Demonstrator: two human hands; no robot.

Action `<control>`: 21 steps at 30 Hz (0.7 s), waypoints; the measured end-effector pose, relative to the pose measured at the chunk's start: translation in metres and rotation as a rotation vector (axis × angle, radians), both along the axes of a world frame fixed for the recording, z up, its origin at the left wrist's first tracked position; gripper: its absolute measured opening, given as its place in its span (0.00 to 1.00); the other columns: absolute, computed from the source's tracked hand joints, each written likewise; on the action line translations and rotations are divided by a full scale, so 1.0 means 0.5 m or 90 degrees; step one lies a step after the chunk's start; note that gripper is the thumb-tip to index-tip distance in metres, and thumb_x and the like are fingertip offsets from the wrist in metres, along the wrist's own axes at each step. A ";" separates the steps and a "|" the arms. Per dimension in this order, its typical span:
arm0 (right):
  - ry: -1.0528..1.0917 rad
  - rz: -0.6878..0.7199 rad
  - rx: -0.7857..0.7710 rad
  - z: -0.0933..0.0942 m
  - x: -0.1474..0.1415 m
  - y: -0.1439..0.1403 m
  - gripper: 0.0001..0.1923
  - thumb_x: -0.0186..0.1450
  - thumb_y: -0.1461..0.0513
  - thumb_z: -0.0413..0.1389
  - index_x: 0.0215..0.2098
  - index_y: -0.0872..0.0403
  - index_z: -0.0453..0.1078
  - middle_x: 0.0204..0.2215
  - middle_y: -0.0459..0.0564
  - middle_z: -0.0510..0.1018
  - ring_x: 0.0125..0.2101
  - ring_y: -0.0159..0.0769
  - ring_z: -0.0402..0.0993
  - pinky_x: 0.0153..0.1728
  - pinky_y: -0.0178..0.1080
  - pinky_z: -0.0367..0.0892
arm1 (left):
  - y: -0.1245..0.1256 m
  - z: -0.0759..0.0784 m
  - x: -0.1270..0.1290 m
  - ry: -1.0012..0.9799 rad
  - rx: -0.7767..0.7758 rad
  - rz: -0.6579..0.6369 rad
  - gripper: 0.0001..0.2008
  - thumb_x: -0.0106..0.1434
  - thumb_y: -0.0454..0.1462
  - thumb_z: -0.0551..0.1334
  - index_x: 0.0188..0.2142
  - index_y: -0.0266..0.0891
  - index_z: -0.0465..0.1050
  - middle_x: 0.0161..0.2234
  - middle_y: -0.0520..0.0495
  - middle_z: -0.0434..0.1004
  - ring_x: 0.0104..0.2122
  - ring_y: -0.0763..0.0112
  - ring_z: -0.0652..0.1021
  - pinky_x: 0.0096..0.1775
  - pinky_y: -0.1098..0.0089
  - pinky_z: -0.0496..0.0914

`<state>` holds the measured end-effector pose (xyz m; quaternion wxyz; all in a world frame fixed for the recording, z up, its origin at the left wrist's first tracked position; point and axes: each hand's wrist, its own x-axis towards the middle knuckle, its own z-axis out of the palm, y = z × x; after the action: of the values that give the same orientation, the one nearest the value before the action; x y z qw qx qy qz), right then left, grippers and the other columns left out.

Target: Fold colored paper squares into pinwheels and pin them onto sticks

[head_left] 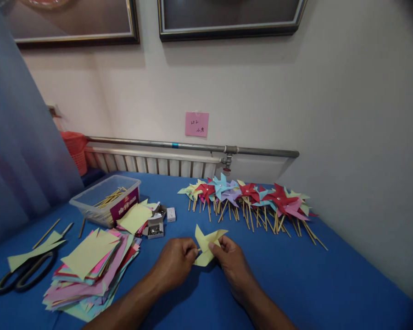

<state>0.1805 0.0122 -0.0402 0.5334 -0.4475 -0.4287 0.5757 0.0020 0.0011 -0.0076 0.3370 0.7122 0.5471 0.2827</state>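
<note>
- Table (296,284): blue cover, set against a pale wall along its far and right edges; a radiator (151,162) and pipe (192,146) run behind the far edge.
- Pinwheels (251,197): a long row of finished ones on wooden sticks, in red, blue, purple and yellow, lying along the far edge toward the right corner.
- Paper stack (89,270): loose coloured squares, yellow on top, near the front left of the table.
- Tub (105,197): clear plastic, far left, with sticks inside.
- Scissors (24,272): black handles, at the left edge, partly under a yellow offcut.
- Left hand (175,263): at the front centre, fingers closed, pinching the left side of the yellow paper (206,247).
- Right hand (232,261): just beside the left, thumb and fingers closed on the right side of the same paper.
- Yellow paper: folded with points raised, held between both hands just above the table, front centre, well apart from the pinwheels.
- Small boxes (156,224): open, between the tub and the hands; contents too small to tell.
- Pink note (197,124): stuck on the wall above the pipe.
</note>
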 end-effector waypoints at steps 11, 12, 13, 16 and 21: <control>-0.004 -0.013 0.002 -0.012 0.004 0.004 0.21 0.51 0.50 0.73 0.35 0.55 0.78 0.27 0.46 0.81 0.27 0.36 0.73 0.31 0.36 0.66 | 0.002 0.000 -0.001 -0.008 -0.005 -0.005 0.12 0.65 0.38 0.57 0.27 0.37 0.73 0.23 0.53 0.71 0.26 0.73 0.69 0.30 0.71 0.56; -0.001 -0.012 0.001 -0.013 0.004 0.005 0.22 0.51 0.50 0.73 0.36 0.55 0.78 0.28 0.47 0.82 0.28 0.36 0.73 0.31 0.36 0.66 | 0.002 0.000 -0.001 -0.008 -0.004 -0.006 0.12 0.65 0.38 0.57 0.27 0.37 0.73 0.23 0.54 0.71 0.26 0.73 0.69 0.30 0.71 0.56; 0.001 -0.011 0.000 -0.013 0.003 0.005 0.22 0.50 0.50 0.73 0.36 0.55 0.78 0.29 0.48 0.83 0.28 0.37 0.74 0.31 0.36 0.67 | 0.002 -0.001 -0.001 -0.008 -0.002 -0.006 0.12 0.65 0.38 0.57 0.26 0.37 0.72 0.22 0.54 0.70 0.26 0.73 0.69 0.30 0.71 0.56; 0.000 -0.018 -0.002 -0.013 0.001 0.005 0.23 0.50 0.51 0.74 0.37 0.55 0.79 0.30 0.49 0.84 0.30 0.39 0.76 0.32 0.37 0.68 | 0.003 -0.004 -0.001 -0.011 -0.004 -0.008 0.12 0.65 0.38 0.57 0.26 0.37 0.72 0.22 0.54 0.70 0.25 0.73 0.69 0.30 0.71 0.56; -0.009 -0.025 -0.001 -0.012 -0.001 0.005 0.20 0.50 0.50 0.73 0.34 0.54 0.78 0.30 0.49 0.84 0.28 0.38 0.75 0.29 0.37 0.66 | 0.002 -0.003 0.003 -0.009 -0.020 0.009 0.12 0.65 0.38 0.57 0.27 0.37 0.73 0.22 0.54 0.70 0.25 0.73 0.69 0.29 0.70 0.55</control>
<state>0.1799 0.0144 -0.0464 0.5411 -0.4603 -0.4229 0.5626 0.0036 0.0020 -0.0089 0.3503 0.7009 0.5540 0.2813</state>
